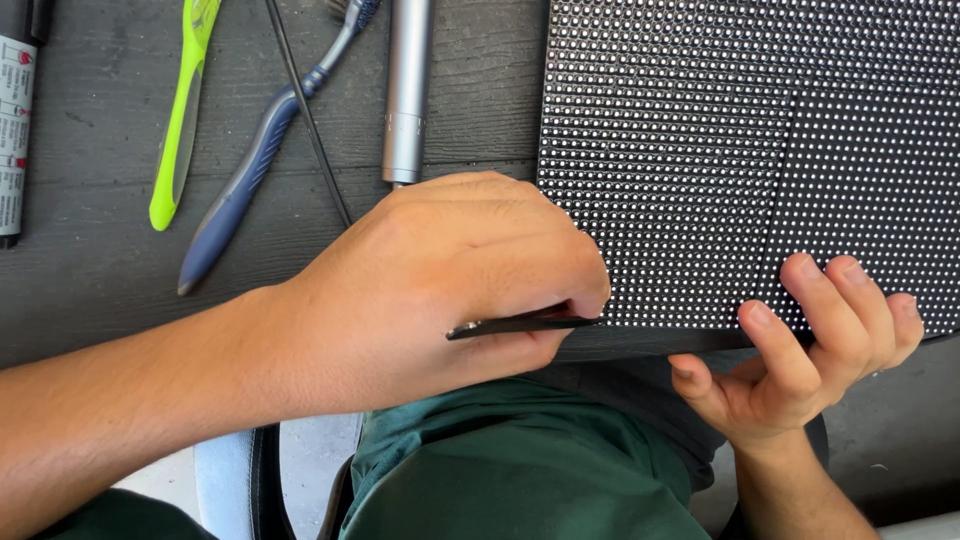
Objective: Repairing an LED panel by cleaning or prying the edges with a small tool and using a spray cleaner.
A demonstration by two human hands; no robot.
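A black panel (720, 150) covered in a fine grid of small white dots lies on the dark wooden table (100, 270), its near edge hanging over my lap. My left hand (450, 280) is closed around a thin dark flat tool (520, 325), whose tip points at the panel's near left edge. My right hand (810, 350) curls around the panel's near edge, with fingertips resting on the dotted face and the thumb underneath.
At the back left of the table lie a marker pen (15, 110), a lime-green handled tool (182, 110), a blue toothbrush (260, 150), a thin black wire (310, 120) and a silver metal cylinder (407, 90). My green trousers (520, 470) fill the bottom.
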